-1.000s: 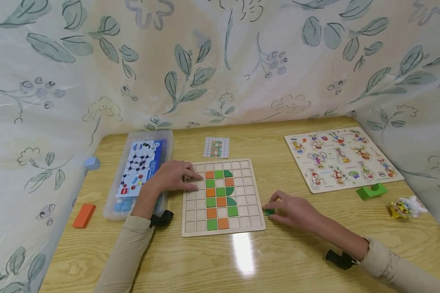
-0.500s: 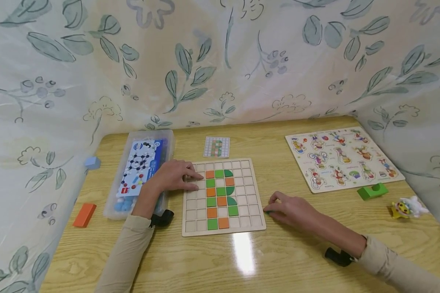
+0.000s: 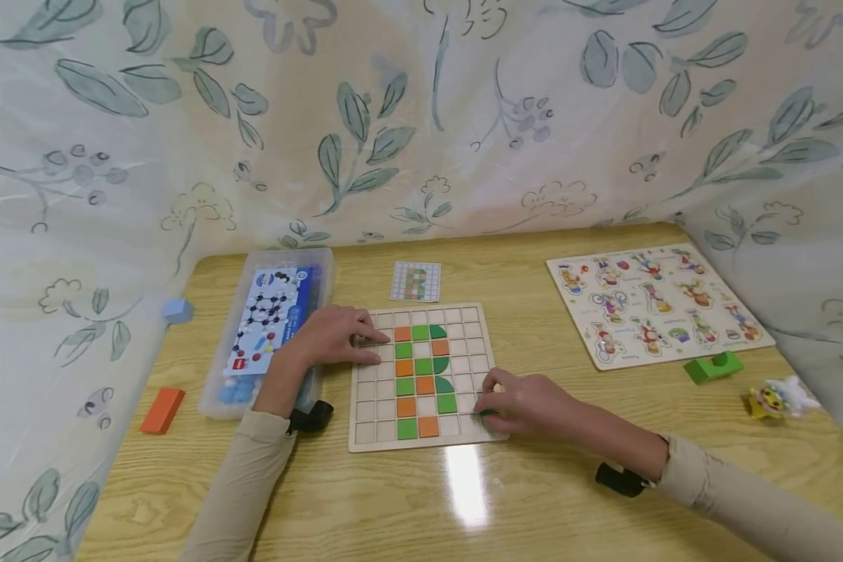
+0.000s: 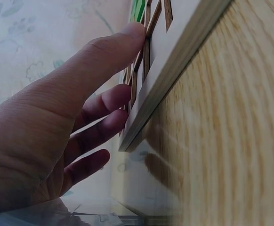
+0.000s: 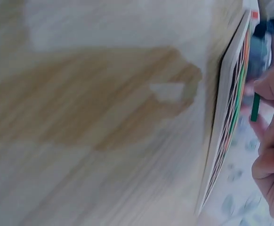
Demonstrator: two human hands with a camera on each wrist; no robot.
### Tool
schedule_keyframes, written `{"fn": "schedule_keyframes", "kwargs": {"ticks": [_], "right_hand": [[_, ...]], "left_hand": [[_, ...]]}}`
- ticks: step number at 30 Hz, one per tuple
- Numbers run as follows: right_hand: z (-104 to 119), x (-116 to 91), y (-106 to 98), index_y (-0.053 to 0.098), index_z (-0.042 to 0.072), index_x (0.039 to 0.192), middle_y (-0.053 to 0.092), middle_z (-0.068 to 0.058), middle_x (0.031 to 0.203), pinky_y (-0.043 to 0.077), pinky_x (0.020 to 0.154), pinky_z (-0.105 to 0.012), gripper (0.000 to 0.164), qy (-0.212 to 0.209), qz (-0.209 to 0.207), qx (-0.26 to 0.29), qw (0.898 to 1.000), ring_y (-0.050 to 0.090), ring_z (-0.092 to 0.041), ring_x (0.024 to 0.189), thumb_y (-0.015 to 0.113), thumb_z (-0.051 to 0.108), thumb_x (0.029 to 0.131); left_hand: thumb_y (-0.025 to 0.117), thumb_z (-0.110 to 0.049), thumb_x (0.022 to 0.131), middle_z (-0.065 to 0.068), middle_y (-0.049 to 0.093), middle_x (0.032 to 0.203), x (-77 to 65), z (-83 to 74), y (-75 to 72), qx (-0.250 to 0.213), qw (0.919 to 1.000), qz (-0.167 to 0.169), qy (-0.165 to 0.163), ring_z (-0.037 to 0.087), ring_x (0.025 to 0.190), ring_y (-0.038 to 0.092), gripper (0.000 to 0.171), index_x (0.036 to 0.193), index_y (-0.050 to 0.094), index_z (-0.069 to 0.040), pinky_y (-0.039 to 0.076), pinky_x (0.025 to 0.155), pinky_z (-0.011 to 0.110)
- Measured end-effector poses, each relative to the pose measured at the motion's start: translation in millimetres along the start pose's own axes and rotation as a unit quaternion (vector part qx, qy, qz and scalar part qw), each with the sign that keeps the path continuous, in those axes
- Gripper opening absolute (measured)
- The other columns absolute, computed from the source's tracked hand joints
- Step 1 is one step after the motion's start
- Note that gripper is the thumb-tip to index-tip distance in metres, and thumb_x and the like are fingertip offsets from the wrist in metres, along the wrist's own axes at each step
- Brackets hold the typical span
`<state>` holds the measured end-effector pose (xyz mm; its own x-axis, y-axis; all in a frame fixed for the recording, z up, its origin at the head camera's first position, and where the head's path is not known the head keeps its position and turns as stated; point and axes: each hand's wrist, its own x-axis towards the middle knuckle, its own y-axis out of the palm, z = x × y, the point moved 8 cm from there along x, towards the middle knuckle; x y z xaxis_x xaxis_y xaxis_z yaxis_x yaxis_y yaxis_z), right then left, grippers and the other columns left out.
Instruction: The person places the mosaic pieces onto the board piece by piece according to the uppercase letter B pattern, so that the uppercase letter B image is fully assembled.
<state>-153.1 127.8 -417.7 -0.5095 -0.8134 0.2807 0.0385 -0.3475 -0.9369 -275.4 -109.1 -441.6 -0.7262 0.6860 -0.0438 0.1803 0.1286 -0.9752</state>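
Note:
A wooden grid board [image 3: 366, 410] lies at mid-table, its middle columns filled with orange, light green and rounded dark green tiles. My left hand [image 3: 333, 336] rests at the board's left side, thumb and fingertips on the grid, as the left wrist view also shows. Over the lower right of the board, my right hand [image 3: 537, 403] pinches a thin dark green tile [image 5: 255, 107] between thumb and fingers. The right wrist view shows that tile edge-on, above the board surface. Behind the board lies a small pattern card [image 3: 416, 282] with a matching coloured grid.
A clear plastic box [image 3: 214, 398] with a blue label stands left of the board. An orange block [image 3: 161, 411] and a blue block [image 3: 178, 311] lie farther left. At right are a picture puzzle board [image 3: 628, 312], a green block [image 3: 713, 367] and a small yellow-and-white toy [image 3: 776, 398].
My right hand has picked the dark green tile up from the table beside the board and moved left with it over the board's lower right. My left hand has stayed in place.

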Motion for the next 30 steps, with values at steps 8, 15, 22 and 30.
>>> {"fn": "schedule_keyframes", "kwargs": {"ticks": [8, 15, 22, 30], "right_hand": [[34, 27, 19, 0.072, 0.028, 0.095, 0.058, 0.007, 0.095, 0.024, 0.046, -0.007, 0.011, -0.103, 0.005, -0.019, 0.995, 0.041, 0.004, 0.05, 0.075, 0.024, 0.085], [41, 32, 28, 0.071, 0.028, 0.096, 0.059, 0.009, 0.099, 0.025, 0.043, -0.011, 0.008, -0.12, 0.021, -0.082, 0.989, 0.048, 0.001, 0.048, 0.071, 0.029, 0.088], [44, 30, 27, 0.07, 0.022, 0.09, 0.066, 0.013, 0.099, 0.035, 0.045, -0.011, 0.003, -0.131, 0.023, -0.124, 0.983, 0.056, 0.002, 0.054, 0.067, 0.022, 0.09], [45, 26, 27, 0.072, 0.021, 0.091, 0.063, 0.011, 0.102, 0.031, 0.044, -0.01, 0.008, -0.119, 0.024, -0.12, 0.985, 0.049, 0.002, 0.05, 0.072, 0.017, 0.084]], "left_hand": [[0.067, -0.058, 0.082, -0.013, 0.061, 0.091, 2.1, 1.5, -0.1, 0.0, 1.0, -0.002, -0.002, 0.006, 0.069, 0.042, 0.038, 0.116, 0.07, -0.041, 0.033, 0.066, 0.024], [0.066, -0.06, 0.082, -0.013, 0.06, 0.089, 4.1, 1.3, 2.2, 0.0, 1.0, 0.003, -0.006, 0.006, 0.069, 0.041, 0.039, 0.116, 0.07, -0.041, 0.033, 0.065, 0.024], [0.067, -0.06, 0.082, -0.014, 0.06, 0.09, 3.2, 1.0, 0.0, 0.0, 1.0, -0.001, -0.005, 0.006, 0.069, 0.041, 0.039, 0.116, 0.07, -0.042, 0.032, 0.065, 0.024], [0.068, -0.059, 0.081, -0.013, 0.059, 0.087, 0.8, 0.7, -0.1, -0.01, 0.9999, 0.0, -0.004, 0.006, 0.068, 0.04, 0.038, 0.115, 0.071, -0.041, 0.033, 0.064, 0.024]]}}
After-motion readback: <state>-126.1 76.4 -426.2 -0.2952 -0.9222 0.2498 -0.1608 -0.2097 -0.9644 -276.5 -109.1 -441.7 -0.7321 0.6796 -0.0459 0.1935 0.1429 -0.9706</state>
